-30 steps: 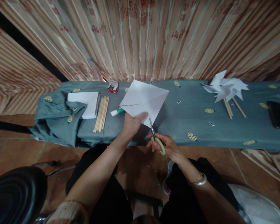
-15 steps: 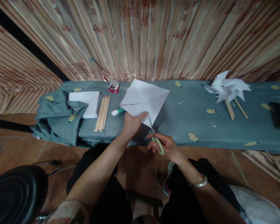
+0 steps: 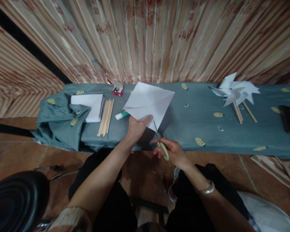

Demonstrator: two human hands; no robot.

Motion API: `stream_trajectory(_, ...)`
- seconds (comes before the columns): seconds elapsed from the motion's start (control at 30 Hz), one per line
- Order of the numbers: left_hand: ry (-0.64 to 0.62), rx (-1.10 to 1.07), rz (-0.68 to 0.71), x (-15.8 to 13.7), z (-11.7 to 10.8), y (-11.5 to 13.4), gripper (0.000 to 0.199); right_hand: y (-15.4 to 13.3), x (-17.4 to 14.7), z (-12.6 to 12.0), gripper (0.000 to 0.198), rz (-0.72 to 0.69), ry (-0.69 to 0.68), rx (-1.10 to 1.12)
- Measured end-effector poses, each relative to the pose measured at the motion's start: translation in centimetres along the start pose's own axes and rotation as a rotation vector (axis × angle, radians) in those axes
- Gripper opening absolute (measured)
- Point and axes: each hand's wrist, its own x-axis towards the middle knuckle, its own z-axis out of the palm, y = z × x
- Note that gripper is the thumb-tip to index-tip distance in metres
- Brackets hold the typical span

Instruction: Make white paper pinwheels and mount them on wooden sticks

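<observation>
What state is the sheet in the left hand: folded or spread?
Spread. The white sheet opens out as a diamond with all four corners showing; the left hand grips it near its lower corner.

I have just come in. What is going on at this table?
A person's left hand holds a white paper sheet, and the right hand holds green-handled scissors, their blades at the sheet's near corner. A slit runs in from its left corner. To the left lie wooden sticks, stacked white paper and an open red box. To the right are paper pinwheels on sticks.
</observation>
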Motion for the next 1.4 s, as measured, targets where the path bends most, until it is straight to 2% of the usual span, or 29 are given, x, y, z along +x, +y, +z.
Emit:
stream_trajectory(0.9, -0.034, -0.002, 0.035, -0.14, 0.01, -0.44, 0.030, 0.18, -0.14, 0.00, 0.043, -0.044, 0.020, -0.013)
stream_trajectory(1.13, -0.015, -0.003, 0.019, -0.08, 0.07, -0.33, 0.039, 0.25, 0.02, 0.07, 0.042, -0.016, 0.035, -0.001)
stream_trajectory(1.4, -0.015, -0.004, 0.019, -0.05, 0.06, -0.34, 0.040, 0.40, 0.01, -0.02, 0.037, -0.025, 0.040, -0.028)
